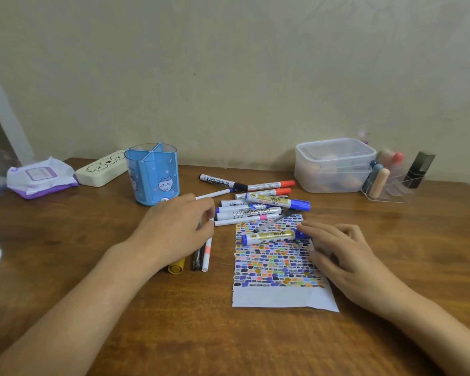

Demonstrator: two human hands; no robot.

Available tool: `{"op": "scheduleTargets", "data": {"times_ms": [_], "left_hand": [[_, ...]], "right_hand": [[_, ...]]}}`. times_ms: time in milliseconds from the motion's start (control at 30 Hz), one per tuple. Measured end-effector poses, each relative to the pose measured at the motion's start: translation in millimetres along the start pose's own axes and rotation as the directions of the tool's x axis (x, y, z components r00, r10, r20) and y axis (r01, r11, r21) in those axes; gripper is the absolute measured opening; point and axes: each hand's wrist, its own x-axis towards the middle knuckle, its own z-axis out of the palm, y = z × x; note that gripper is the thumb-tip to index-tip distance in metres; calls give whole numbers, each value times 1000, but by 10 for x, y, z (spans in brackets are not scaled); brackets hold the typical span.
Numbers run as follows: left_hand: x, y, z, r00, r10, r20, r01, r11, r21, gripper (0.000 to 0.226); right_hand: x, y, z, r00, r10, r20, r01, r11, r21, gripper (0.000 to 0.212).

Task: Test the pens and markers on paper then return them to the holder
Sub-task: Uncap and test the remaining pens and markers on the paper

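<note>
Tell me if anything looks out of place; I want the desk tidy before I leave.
Yes. The blue plastic pen holder looks empty, while the markers lie loose in a heap beside it. One gold-barrelled marker with blue ends lies across the dab-covered paper sheet, whose left edge looks ragged.

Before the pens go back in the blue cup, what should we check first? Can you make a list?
1. Holder upright, compartments open: ok.
2. Holder has nothing in it that shows: ok, though its bottom is hidden.
3. Gold-and-blue marker on the paper capped: cannot tell, the right hand covers its end.
4. Right hand free to pick up: ok, fingers relaxed, touching that marker.
5. Left hand free: not ok, it pinches a thin white pen.
6. Pile of markers within reach: ok, beside the holder.
</note>
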Motion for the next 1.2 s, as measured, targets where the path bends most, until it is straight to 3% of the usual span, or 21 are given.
{"op": "scheduleTargets", "data": {"times_ms": [367, 633, 833, 900, 1000, 1200], "left_hand": [[-22, 95, 50, 994, 110, 13, -108, 992, -69, 26], [-41, 153, 117, 967, 250, 57, -243, 963, -113, 32], [-41, 197, 147, 925, 320, 206, -301, 946, -117, 47], [-38, 214, 135, 923, 318, 216, -300, 947, -112, 49], [-42, 237, 119, 925, 319, 206, -298, 946, -128, 53], [-54, 308, 115, 920, 344, 188, -305, 930, -207, 64]], "right_hand": [[16, -62, -38, 1000, 20, 8, -19, 991, -134, 42], [20, -80, -41, 996, 0, -85, -9, 995, -103, 11], [27, -90, -126, 997, 19, -77, -31, 987, -159, 26], [18, -82, -132, 987, 38, -157, -48, 997, -67, 27], [-4, -123, -131, 960, 124, -251, -51, 959, 278, 23], [-32, -305, -129, 983, 182, -33, -98, 659, 746, 23]]}}
